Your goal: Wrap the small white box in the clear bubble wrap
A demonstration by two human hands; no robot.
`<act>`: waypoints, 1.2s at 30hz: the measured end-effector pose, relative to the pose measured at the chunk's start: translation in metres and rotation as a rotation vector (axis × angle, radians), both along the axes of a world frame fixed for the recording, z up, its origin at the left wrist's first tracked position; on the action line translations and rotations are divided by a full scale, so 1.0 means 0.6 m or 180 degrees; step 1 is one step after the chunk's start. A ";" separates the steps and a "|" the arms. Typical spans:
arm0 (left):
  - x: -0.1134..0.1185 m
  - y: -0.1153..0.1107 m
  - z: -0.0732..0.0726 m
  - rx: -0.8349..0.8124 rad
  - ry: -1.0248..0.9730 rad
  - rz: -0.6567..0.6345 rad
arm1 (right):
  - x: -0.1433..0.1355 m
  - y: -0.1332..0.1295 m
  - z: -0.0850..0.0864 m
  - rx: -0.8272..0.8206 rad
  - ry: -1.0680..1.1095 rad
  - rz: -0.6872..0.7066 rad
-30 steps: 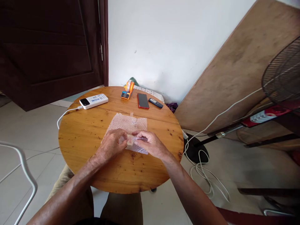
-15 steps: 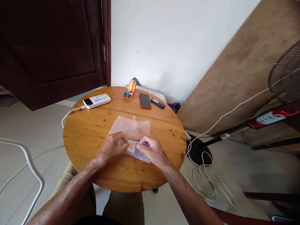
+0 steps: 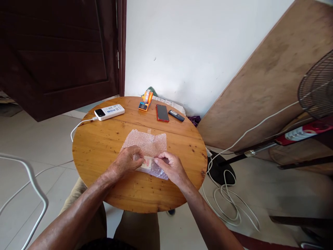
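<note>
A sheet of bubble wrap (image 3: 145, 141) lies on the round wooden table in front of me. On its near part rests a small flat cream-coloured packet (image 3: 147, 162) with red print. My left hand (image 3: 130, 158) is at the packet's left side, thumb and forefinger pinched on the wrap there. From the right, my right hand (image 3: 172, 166) pinches the edge of the wrap between thumb and fingers, just beside the packet. Part of the wrap is hidden under both hands.
Toward the back of the table (image 3: 104, 139) are a white power bank (image 3: 113, 111) with a cable, an orange tape dispenser (image 3: 146, 100), a red-edged phone (image 3: 162, 113) and a dark remote (image 3: 176, 115). A fan (image 3: 317, 83) stands at right, with coiled cable on the floor.
My hands have moved slightly apart, the right one a little to the right, so more of the packet's red print shows. The view has shifted slightly.
</note>
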State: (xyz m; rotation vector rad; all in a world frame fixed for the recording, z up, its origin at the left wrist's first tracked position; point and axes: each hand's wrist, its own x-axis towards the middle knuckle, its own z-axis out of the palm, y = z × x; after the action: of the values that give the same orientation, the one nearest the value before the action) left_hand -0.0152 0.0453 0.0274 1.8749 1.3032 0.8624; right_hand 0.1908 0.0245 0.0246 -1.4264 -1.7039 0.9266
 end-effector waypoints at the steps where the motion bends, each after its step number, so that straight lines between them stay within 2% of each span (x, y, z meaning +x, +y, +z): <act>1: 0.000 0.000 0.003 -0.0022 0.0038 0.0014 | 0.001 -0.001 0.000 0.0081 -0.0060 -0.0008; 6: 0.003 0.001 0.009 -0.0060 0.0112 0.0052 | 0.001 -0.006 -0.009 0.0438 -0.0394 -0.0104; 8: 0.005 0.001 0.009 -0.0054 0.0140 0.0066 | -0.001 -0.008 -0.010 0.0742 -0.0627 -0.0164; 13: 0.008 0.000 0.011 -0.0084 0.0228 0.0091 | -0.017 -0.029 0.015 0.1943 -0.1878 -0.0129; 17: 0.007 0.000 0.009 -0.0044 0.0238 0.0106 | -0.040 -0.054 0.031 0.2364 -0.2649 0.0292; 20: 0.007 0.002 0.007 -0.0060 0.0271 0.0116 | -0.054 -0.061 0.027 0.2246 -0.2811 0.0605; 27: -0.001 0.001 -0.002 0.0008 0.0022 0.0072 | -0.062 -0.055 0.032 0.1680 -0.2846 0.0682; 32: -0.033 -0.012 -0.021 0.0264 0.0121 0.0530 | -0.064 -0.049 0.043 0.1543 -0.3025 0.0947; 36: -0.066 -0.023 -0.029 0.0377 0.0529 0.0965 | -0.069 -0.043 0.051 0.1636 -0.3302 0.1027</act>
State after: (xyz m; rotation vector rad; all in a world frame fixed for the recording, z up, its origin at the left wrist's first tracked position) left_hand -0.0546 0.0317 0.0098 1.9013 1.7038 0.9709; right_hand 0.1493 -0.0015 0.0551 -1.3512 -2.7082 -0.2395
